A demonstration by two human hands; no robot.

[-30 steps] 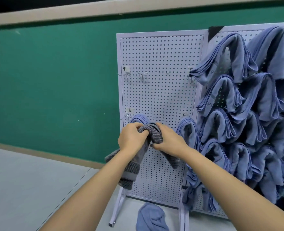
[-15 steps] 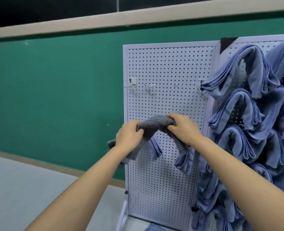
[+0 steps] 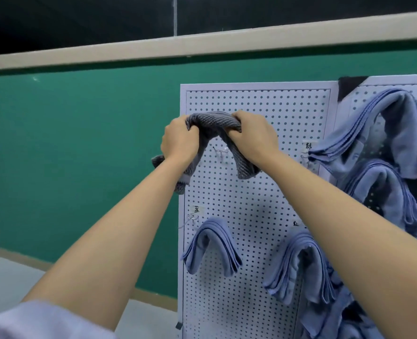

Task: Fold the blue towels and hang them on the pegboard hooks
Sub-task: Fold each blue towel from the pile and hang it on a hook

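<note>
I hold a folded grey-blue ribbed towel (image 3: 212,122) up in front of the white pegboard (image 3: 258,192). My left hand (image 3: 178,140) grips its left side and my right hand (image 3: 252,135) grips its right side; the ends droop on both sides. A bare metal hook (image 3: 220,151) juts from the board just below the towel's arch. Lower on the same panel, one folded blue towel (image 3: 212,245) hangs on a hook at the left and another (image 3: 302,267) at the right.
Several blue towels (image 3: 386,152) hang in rows on the adjoining right panel. Small labels mark the hooks (image 3: 197,209). A green wall (image 3: 80,155) stands behind, and grey floor (image 3: 4,280) lies at the lower left.
Both hands have lifted the towel up the board, from the lower hook row to just above the upper middle hook. The view has tilted upward.
</note>
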